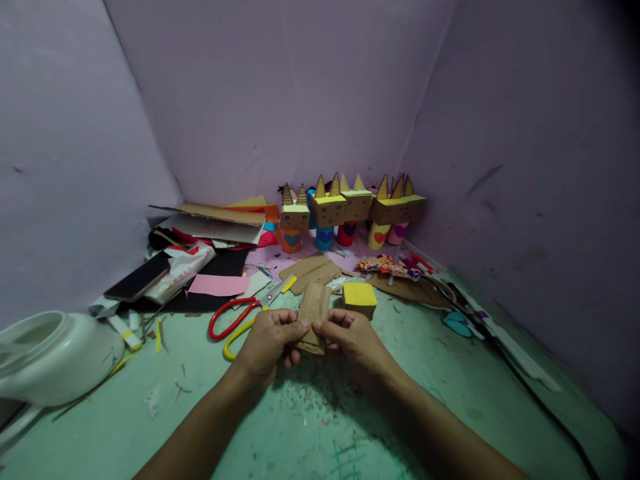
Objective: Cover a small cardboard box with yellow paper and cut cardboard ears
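Observation:
A folded piece of brown cardboard (315, 305) is held upright between both hands above the green table. My left hand (273, 340) pinches its left edge with thumb and fingers. On the opposite edge, my right hand (353, 333) grips it the same way, the two thumbs nearly meeting at the front. Just behind my right hand sits a small box with a yellow top (359, 294). Scissors with red and yellow handles (240, 319) lie open beside my left hand.
Cardboard figures with pointed ears (329, 210) stand along the back wall. Paper and cardboard sheets (220, 230) pile up at the back left, with a white pot (75, 357) at the left edge. A black cable (530, 393) runs down the right side.

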### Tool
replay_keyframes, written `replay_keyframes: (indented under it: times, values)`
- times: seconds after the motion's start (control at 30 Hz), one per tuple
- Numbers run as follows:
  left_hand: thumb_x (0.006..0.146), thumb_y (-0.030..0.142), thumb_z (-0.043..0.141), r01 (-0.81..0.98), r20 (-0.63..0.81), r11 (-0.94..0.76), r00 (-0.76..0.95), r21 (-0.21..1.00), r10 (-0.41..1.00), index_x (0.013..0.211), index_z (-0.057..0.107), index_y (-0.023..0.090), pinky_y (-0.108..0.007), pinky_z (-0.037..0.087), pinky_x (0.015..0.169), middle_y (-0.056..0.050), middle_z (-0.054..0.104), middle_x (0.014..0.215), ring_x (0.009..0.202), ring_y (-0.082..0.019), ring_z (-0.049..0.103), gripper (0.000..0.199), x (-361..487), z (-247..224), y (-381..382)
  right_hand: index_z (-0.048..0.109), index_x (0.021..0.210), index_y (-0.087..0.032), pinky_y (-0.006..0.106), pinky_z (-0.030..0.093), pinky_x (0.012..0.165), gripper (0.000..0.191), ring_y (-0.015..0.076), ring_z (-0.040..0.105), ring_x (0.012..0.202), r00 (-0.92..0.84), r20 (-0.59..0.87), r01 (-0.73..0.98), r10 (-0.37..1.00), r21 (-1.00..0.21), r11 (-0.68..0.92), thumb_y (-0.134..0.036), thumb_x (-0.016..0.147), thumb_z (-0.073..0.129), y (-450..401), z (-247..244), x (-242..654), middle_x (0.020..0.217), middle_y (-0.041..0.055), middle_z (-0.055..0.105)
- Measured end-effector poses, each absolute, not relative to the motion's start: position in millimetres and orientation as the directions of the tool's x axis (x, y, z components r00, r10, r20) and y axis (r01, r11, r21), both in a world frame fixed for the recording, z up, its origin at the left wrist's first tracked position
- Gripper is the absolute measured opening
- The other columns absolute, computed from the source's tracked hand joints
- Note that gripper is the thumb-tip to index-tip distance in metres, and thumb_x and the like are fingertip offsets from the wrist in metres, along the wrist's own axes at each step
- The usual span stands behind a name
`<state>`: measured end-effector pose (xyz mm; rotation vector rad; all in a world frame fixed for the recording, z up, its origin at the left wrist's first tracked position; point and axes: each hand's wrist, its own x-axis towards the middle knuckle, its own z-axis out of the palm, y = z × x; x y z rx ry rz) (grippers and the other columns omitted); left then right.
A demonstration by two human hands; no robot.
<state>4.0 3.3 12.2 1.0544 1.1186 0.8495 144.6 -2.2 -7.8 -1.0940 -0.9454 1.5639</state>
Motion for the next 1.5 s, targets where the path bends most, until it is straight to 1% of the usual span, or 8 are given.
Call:
replay_keyframes:
  times: [0.17,0.3,0.4,0.63,0.8,1.03,1.3,1.5]
  values:
    - [0.06,0.038,0.065,0.078,-0.227,0.215,0.234,0.974,0.945,0.055,0.047,0.017,-0.014,0.026,0.028,0.006,0.046,0.037,0.029,-0.005,0.039,0.029,5,13,3,0.062,0.06,-0.012,0.019,0.032,0.042,0.021,0.007,0.044,0.042,-0.118,-0.227,-0.283,0.967,-0.925,-0.252,-0.027,0.051,0.075,-3,-6,145,0.047,-0.0029,0.054]
    - [0.061,0.038,0.062,0.159,-0.167,0.126,0.279,0.979,0.946,0.054,0.046,0.017,-0.015,0.026,0.03,0.007,0.043,0.036,0.03,-0.005,0.038,0.028,2,20,1,0.062,0.064,-0.011,0.018,0.026,0.039,0.022,0.0059,0.04,0.042,-0.191,-0.212,-0.376,0.958,-0.886,-0.271,-0.028,0.054,0.074,-7,-5,145,0.051,-0.003,0.051]
    - [0.062,0.038,0.062,0.175,-0.129,0.075,0.318,0.982,0.939,0.054,0.047,0.016,-0.016,0.026,0.032,0.006,0.043,0.038,0.032,-0.005,0.037,0.028,2,23,-1,0.062,0.062,-0.012,0.017,0.024,0.038,0.02,0.0051,0.036,0.041,-0.19,-0.189,-0.42,0.963,-0.871,-0.254,-0.026,0.055,0.072,-9,-5,145,0.049,-0.0043,0.048]
    - [0.063,0.04,0.062,0.144,-0.107,0.059,0.352,0.988,0.93,0.057,0.051,0.015,-0.017,0.027,0.033,0.005,0.046,0.04,0.033,-0.006,0.037,0.028,0,17,0,0.064,0.062,-0.013,0.021,0.035,0.044,0.019,0.0106,0.048,0.048,-0.112,-0.113,-0.307,0.987,-0.941,-0.142,-0.028,0.054,0.072,-7,-7,148,0.054,-0.0006,0.058]
    - [0.057,0.035,0.066,0.106,-0.15,0.118,0.373,0.987,0.916,0.059,0.055,0.013,-0.019,0.029,0.035,0.003,0.05,0.043,0.035,-0.007,0.039,0.024,2,17,1,0.067,0.067,-0.013,0.025,0.042,0.051,0.022,0.0161,0.056,0.055,-0.059,-0.08,-0.23,0.995,-0.969,-0.092,-0.03,0.054,0.072,-7,-5,150,0.06,0.0029,0.064]
    - [0.056,0.037,0.068,0.05,-0.128,0.118,0.379,0.992,0.917,0.062,0.057,0.013,-0.019,0.029,0.035,0.002,0.052,0.047,0.036,-0.007,0.041,0.028,2,16,2,0.067,0.071,-0.013,0.028,0.045,0.054,0.025,0.0178,0.058,0.058,-0.044,-0.077,-0.242,0.996,-0.967,-0.086,-0.033,0.056,0.073,-7,-7,150,0.066,0.0045,0.067]
    - [0.057,0.031,0.068,0.037,-0.087,0.079,0.368,0.996,0.926,0.068,0.06,0.012,-0.02,0.032,0.041,0.002,0.054,0.054,0.044,-0.008,0.043,0.023,1,30,-6,0.066,0.068,-0.013,0.025,0.041,0.049,0.025,0.0137,0.052,0.05,-0.016,-0.029,-0.261,0.999,-0.965,-0.032,-0.035,0.058,0.072,-8,-10,152,0.058,0.0012,0.061]
    - [0.059,0.027,0.064,0.063,-0.005,-0.015,0.308,0.998,0.951,0.067,0.059,0.013,-0.022,0.033,0.049,0.0,0.055,0.059,0.053,-0.011,0.046,0.017,6,30,-11,0.067,0.073,-0.014,0.029,0.045,0.054,0.029,0.0186,0.057,0.058,-0.018,-0.014,-0.276,1.0,-0.961,-0.018,-0.039,0.06,0.073,-9,-13,153,0.066,0.0046,0.066]
